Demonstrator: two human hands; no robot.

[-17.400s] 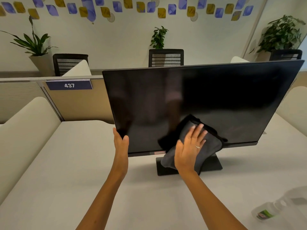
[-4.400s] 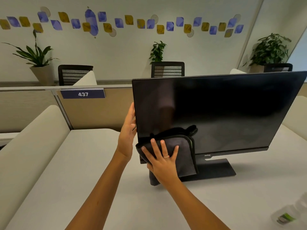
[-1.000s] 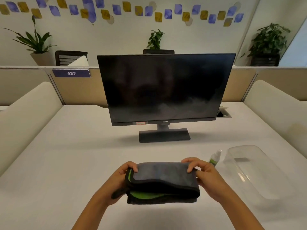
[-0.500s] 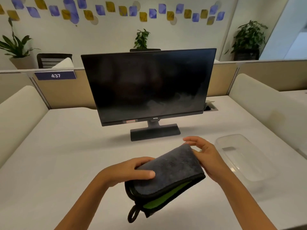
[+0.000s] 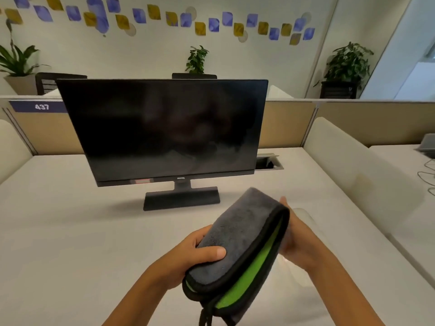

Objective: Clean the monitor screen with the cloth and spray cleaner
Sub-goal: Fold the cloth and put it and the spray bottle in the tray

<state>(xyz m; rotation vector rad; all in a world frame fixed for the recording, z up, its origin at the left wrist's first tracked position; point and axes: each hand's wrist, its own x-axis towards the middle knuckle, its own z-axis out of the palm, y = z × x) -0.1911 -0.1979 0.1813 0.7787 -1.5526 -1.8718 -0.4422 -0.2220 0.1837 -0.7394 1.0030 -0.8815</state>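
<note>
Nearest the camera: folded cloth (image 5: pixel 237 250), grey outside, green inner face, black piping, held off the desk (image 5: pixel 70 231) between both hands, well in front of the monitor (image 5: pixel 164 128).

Left hand (image 5: pixel 190 252): thumb lies across the cloth's top face, the other fingers curl under its near-left edge, so a pinch grip on the fold.

Right hand (image 5: pixel 296 241): sits behind the cloth's right edge. Only one fingertip shows above it. It appears to cup or support that edge, but I cannot tell how the fingers lie.

A loop or tag hangs from the cloth's lowest corner.

Just right of the cloth, a faint clear shape on the desk, partly hidden by the right hand; too blurred to name. No spray bottle identifiable.

Farther back: the monitor upright on its stand (image 5: pixel 181 198), screen dark, faint cloudy smears over the lower right of the panel.

Risks (judgement):
- Putting the cloth away now leaves the smears.
- The fold could slip open, since the grip is on the edges only.
- The dangling loop could snag.
</note>
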